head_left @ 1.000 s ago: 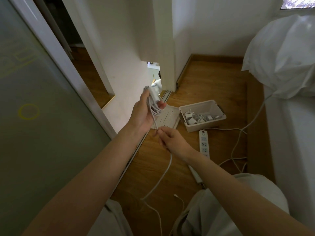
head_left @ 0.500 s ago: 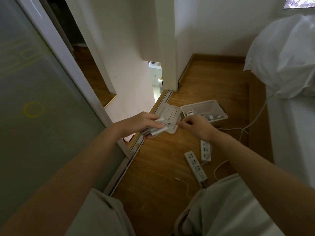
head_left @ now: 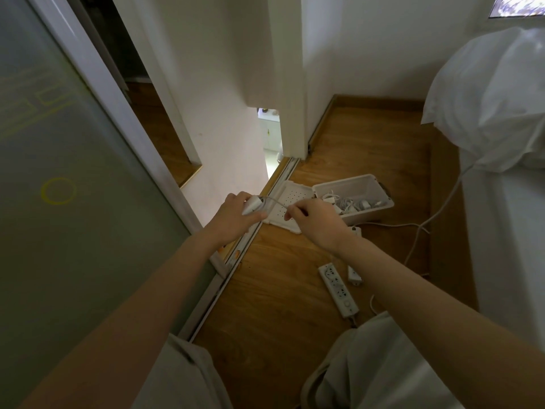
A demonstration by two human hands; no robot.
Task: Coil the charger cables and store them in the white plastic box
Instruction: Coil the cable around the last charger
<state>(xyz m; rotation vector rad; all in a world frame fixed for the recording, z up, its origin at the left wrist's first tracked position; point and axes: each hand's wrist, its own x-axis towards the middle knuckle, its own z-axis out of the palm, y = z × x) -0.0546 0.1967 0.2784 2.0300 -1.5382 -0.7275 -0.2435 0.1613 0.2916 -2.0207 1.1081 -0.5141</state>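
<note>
Okay, head view: left hand (head_left: pixel 233 217) curled round coiled charger (head_left: pixel 253 204), above door track. Right hand (head_left: pixel 316 220) pinching its loose cable (head_left: pixel 275 201), strand stretched between hands. White box (head_left: pixel 374 212) open on wooden floor just beyond right hand, chargers inside; lid (head_left: pixel 298 193) flat beside it. Power strip (head_left: pixel 339 289) nearer knees.

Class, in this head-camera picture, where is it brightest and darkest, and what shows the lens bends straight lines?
Head view: brightest through the doorway gap and on the bedding; dimmest across the glass door; the door frame slants and bows, a wide-angle effect; the charger cable in the left hand looks blurred.
</note>
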